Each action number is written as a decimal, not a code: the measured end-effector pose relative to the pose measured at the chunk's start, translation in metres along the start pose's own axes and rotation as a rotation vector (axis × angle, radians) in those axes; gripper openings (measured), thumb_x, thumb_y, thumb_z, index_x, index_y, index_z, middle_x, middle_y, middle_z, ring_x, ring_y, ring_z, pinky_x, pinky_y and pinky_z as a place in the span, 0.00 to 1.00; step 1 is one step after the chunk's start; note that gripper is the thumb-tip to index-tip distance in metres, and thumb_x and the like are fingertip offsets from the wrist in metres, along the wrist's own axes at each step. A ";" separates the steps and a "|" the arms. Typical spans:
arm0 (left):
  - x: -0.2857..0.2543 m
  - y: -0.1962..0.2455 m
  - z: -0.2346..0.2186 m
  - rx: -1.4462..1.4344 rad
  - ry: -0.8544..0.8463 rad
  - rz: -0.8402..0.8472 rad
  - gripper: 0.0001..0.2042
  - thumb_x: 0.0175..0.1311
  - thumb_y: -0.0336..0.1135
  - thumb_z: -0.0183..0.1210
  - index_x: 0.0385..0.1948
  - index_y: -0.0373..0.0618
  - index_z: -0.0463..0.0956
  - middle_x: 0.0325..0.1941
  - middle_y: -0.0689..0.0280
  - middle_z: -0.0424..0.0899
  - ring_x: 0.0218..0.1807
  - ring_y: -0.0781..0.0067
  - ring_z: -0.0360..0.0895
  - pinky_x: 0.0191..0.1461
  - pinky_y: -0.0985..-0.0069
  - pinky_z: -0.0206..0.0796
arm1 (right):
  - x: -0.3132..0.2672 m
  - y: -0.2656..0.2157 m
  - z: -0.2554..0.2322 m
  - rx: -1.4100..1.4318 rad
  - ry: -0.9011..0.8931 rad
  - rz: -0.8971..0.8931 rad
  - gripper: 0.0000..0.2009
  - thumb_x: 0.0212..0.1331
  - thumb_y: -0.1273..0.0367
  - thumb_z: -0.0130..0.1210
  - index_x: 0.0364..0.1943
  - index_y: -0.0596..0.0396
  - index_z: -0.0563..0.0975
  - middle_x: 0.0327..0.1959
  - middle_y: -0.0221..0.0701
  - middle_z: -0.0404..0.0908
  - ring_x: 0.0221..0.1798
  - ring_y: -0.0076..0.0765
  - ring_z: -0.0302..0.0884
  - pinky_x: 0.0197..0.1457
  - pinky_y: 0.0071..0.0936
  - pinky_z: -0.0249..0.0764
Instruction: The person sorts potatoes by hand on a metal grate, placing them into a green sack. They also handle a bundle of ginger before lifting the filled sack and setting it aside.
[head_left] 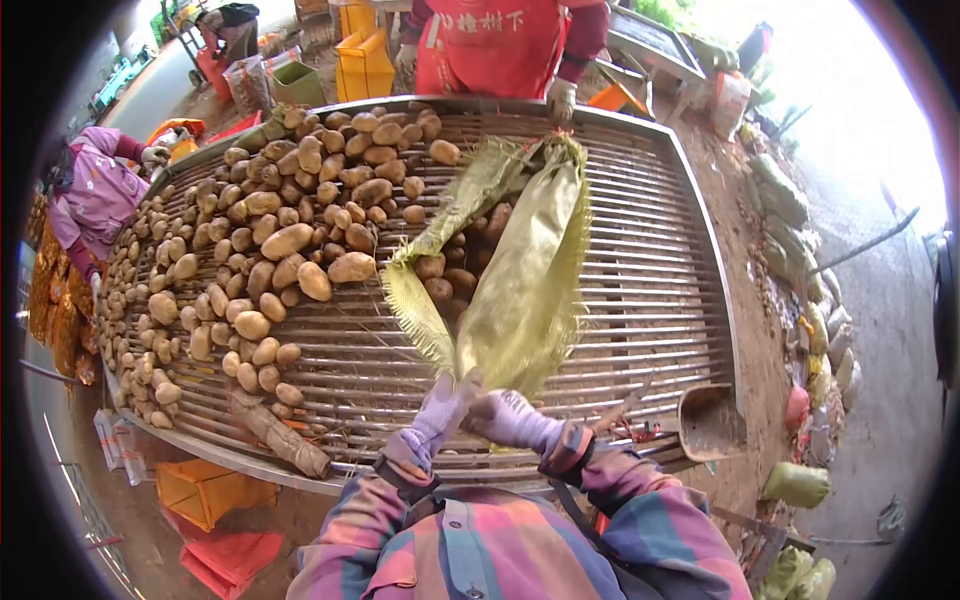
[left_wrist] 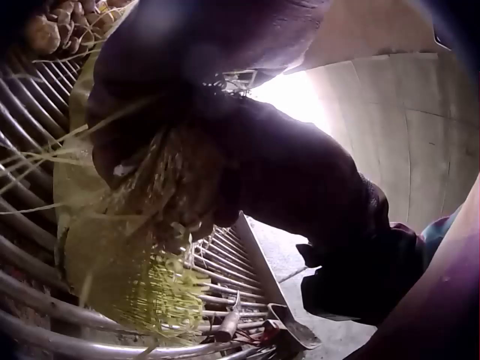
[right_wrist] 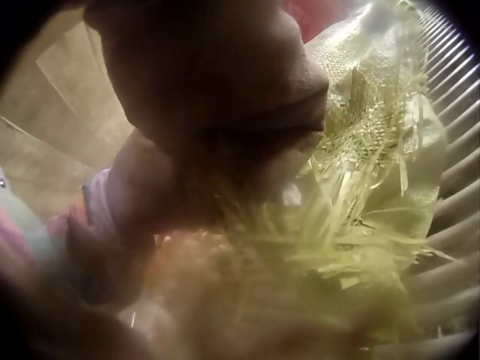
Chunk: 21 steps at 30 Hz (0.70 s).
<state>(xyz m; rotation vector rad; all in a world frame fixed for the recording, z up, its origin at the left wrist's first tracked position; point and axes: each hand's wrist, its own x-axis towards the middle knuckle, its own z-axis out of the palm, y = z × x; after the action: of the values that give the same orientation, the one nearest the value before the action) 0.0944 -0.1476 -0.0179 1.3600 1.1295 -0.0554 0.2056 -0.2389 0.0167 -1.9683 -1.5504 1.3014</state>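
Observation:
A yellow-green woven sack (head_left: 525,270) with frayed edges lies lengthwise on the bar rack, potatoes (head_left: 460,282) showing through a gap in its side. My gloved left hand (head_left: 438,410) grips the sack's near end. Right beside it, my gloved right hand (head_left: 512,418) pinches the same gathered edge. Loose fibres (left_wrist: 169,289) stick out under the fingers in the left wrist view. In the right wrist view, frayed strands (right_wrist: 352,187) spread in front of the dark, blurred hand, and the fingertips are hidden.
Many loose potatoes (head_left: 285,240) cover the left of the metal rack (head_left: 650,250). A brown roll (head_left: 280,435) and a scoop (head_left: 710,422) lie along its near side. Across stands a person in a red apron (head_left: 490,50); another person in purple (head_left: 100,185) is at the left.

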 end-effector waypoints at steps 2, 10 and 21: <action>-0.006 0.000 -0.001 -0.114 -0.017 0.088 0.37 0.51 0.56 0.59 0.55 0.32 0.63 0.48 0.47 0.75 0.48 0.58 0.74 0.52 0.70 0.66 | 0.004 -0.009 0.015 -0.036 -0.025 -0.128 0.12 0.55 0.61 0.53 0.37 0.54 0.79 0.33 0.41 0.81 0.39 0.44 0.79 0.43 0.34 0.73; -0.042 -0.110 -0.087 -0.409 0.005 0.095 0.22 0.51 0.29 0.61 0.50 0.38 0.70 0.36 0.62 0.80 0.33 0.72 0.77 0.36 0.77 0.71 | 0.004 -0.045 0.053 0.309 -0.241 -0.466 0.12 0.59 0.65 0.54 0.42 0.57 0.75 0.35 0.40 0.78 0.37 0.42 0.76 0.45 0.34 0.73; -0.119 -0.169 -0.184 -0.518 0.659 0.093 0.18 0.50 0.24 0.51 0.47 0.40 0.72 0.39 0.70 0.77 0.38 0.81 0.72 0.40 0.83 0.66 | 0.120 0.071 -0.105 -1.009 0.378 -0.031 0.51 0.40 0.54 0.67 0.69 0.41 0.48 0.70 0.38 0.49 0.71 0.51 0.47 0.69 0.49 0.50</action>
<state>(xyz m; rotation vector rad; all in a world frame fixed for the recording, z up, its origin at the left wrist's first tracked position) -0.1805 -0.1199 -0.0271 0.9704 1.4841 0.7532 0.3314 -0.1286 -0.0324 -2.4718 -2.2208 0.0135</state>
